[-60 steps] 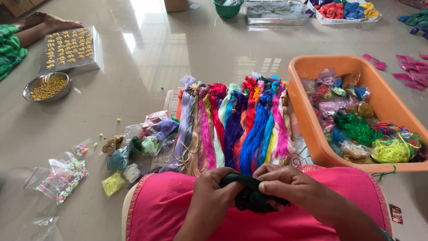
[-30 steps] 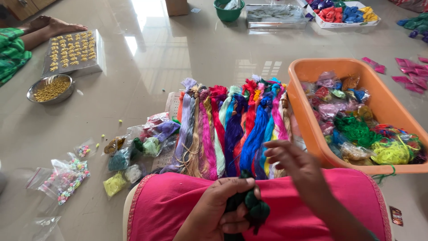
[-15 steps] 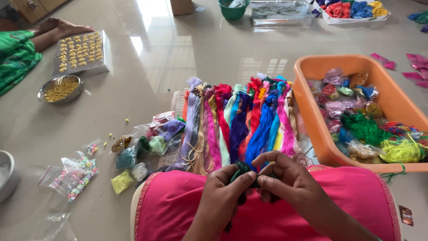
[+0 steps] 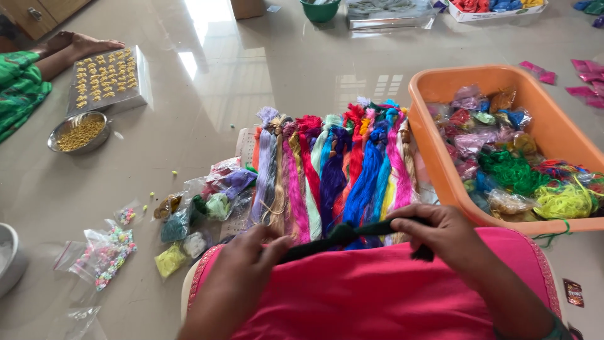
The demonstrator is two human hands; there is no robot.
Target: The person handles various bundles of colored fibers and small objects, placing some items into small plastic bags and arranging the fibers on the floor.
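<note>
A dark green thread skein (image 4: 343,235) is stretched out between both hands over a pink cushion (image 4: 377,296) on my lap. My left hand (image 4: 242,271) grips its left end and my right hand (image 4: 447,236) grips its right end. Just beyond the hands, a row of several coloured thread skeins (image 4: 333,170) lies side by side on the floor, in purple, pink, red, blue, green and yellow.
An orange plastic tub (image 4: 440,88) of bagged threads stands at the right. Small bags of beads (image 4: 107,252) lie at the left. Farther left are a steel bowl (image 4: 78,133) of golden pieces, a tray (image 4: 110,79) of them, and another person's foot (image 4: 82,45).
The dark green bundle was bunched between both hands; now the hands have moved apart and pulled it out into a long strand. The view has shifted a little to the right.
</note>
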